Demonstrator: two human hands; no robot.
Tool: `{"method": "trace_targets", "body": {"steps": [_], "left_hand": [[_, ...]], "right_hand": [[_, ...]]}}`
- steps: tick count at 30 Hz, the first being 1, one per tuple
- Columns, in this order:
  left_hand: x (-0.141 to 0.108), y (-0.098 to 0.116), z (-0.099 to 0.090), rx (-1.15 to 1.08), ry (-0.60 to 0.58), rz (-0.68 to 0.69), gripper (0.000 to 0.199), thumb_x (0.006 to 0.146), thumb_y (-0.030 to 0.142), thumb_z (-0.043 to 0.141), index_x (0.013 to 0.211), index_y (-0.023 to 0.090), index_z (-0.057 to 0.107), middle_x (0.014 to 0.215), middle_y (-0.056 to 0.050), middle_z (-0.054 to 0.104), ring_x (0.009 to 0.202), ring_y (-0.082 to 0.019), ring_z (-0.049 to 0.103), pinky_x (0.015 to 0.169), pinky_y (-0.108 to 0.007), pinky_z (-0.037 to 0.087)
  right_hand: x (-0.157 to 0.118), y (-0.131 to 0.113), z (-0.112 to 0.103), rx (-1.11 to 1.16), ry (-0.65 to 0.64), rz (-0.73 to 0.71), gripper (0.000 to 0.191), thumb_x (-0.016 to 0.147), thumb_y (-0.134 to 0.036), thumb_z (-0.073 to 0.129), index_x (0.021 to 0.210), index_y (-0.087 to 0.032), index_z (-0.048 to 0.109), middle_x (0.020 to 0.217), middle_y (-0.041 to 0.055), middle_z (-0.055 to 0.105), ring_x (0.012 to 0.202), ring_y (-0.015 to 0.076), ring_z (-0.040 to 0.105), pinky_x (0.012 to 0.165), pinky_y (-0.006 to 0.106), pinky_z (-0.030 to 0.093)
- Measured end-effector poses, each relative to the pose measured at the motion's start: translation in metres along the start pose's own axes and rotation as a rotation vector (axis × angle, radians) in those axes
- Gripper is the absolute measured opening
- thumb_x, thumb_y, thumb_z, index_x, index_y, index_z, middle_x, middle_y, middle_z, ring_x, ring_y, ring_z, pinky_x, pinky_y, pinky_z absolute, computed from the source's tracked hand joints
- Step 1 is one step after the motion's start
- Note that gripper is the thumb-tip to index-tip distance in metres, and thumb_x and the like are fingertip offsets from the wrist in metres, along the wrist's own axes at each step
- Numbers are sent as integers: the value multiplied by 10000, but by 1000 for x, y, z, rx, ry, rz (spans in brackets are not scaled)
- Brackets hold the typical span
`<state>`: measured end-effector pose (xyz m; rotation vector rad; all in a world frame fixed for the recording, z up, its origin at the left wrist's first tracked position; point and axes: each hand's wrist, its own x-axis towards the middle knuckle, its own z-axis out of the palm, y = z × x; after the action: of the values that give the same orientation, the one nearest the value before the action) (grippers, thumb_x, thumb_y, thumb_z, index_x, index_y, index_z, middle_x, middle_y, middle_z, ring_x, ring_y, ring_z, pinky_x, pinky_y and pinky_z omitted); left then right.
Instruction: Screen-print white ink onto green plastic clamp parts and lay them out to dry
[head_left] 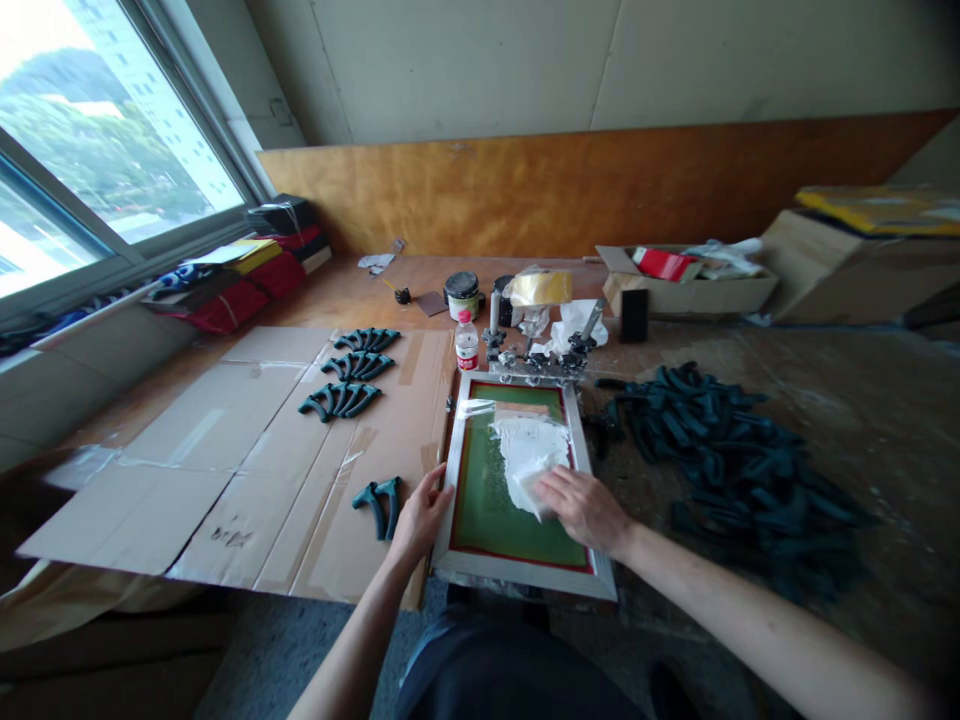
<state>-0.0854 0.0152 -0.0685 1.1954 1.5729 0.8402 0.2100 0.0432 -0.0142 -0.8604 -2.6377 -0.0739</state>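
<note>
A framed green screen lies in front of me, its metal frame clamped at the far edge by a hinge fixture. My right hand is closed on a crumpled white cloth that rests on the screen's surface. At the left side of the frame is my left hand, its fingers apart and touching the frame's edge. Just left of that hand, two dark green curved parts lie on the flattened cardboard. Three groups of similar parts sit farther back on it.
A large heap of dark green parts lies right of the screen. Behind the frame stand a small plastic bottle and a dark-lidded jar. Cardboard boxes are at the back right, red bundles by the window.
</note>
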Motion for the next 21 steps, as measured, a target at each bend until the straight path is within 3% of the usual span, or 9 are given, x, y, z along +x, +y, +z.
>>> {"method": "trace_targets", "body": {"steps": [3,5,7,10,12,16,18,21], "left_hand": [[0,0,0,-59,0,-6,649,796,548,545,1322,170,516,691,-3,645,585,-142,568,523,-221,407],[0,0,-1,-92,-8,-18,673,782,554,565,1330,168,504,666,6,628,552,-128,546,487,-211,384],[-1,5,-4,-129,-35,-29,720,769,565,582,1359,169,466,636,22,607,502,-111,509,452,-202,353],[-8,27,-15,-203,-85,-41,803,745,591,607,1398,168,409,616,37,598,468,-97,481,430,-193,328],[-15,54,-24,-256,-79,-30,742,755,604,596,1339,159,491,670,12,630,543,-113,534,476,-197,376],[-15,123,-39,-360,22,102,619,825,663,439,1068,145,673,777,-37,666,649,-138,580,551,-216,434],[-1,158,-42,-461,58,237,599,840,660,411,1060,159,655,827,-47,671,663,-140,587,546,-219,441],[24,200,-43,-567,47,382,548,851,641,411,992,157,626,860,-65,669,717,-142,607,550,-212,451]], "right_hand": [[-5,2,-3,91,-61,-7,221,874,-102,461,975,-174,643,914,64,655,883,186,573,760,290,478],[12,14,-11,122,-83,93,201,876,-174,549,1057,-207,630,948,42,653,898,178,584,778,278,480],[41,30,-20,92,-76,214,368,851,-232,623,1215,-251,575,1009,29,640,896,173,597,784,275,484],[79,57,-38,-16,-102,370,589,814,-301,675,1362,-329,464,1024,14,608,775,154,604,674,252,481],[83,77,-53,-75,-49,457,586,820,-386,659,1370,-345,458,1035,22,590,736,156,594,612,251,461],[37,105,-63,-23,208,699,427,906,-465,481,1236,-210,579,1046,86,595,783,184,589,691,302,469],[5,101,-44,43,157,764,390,893,-484,474,1056,-174,646,951,92,614,795,204,587,718,324,470],[-25,73,3,115,-16,696,309,841,-492,550,861,-198,642,868,65,613,818,206,585,734,315,462]]}}
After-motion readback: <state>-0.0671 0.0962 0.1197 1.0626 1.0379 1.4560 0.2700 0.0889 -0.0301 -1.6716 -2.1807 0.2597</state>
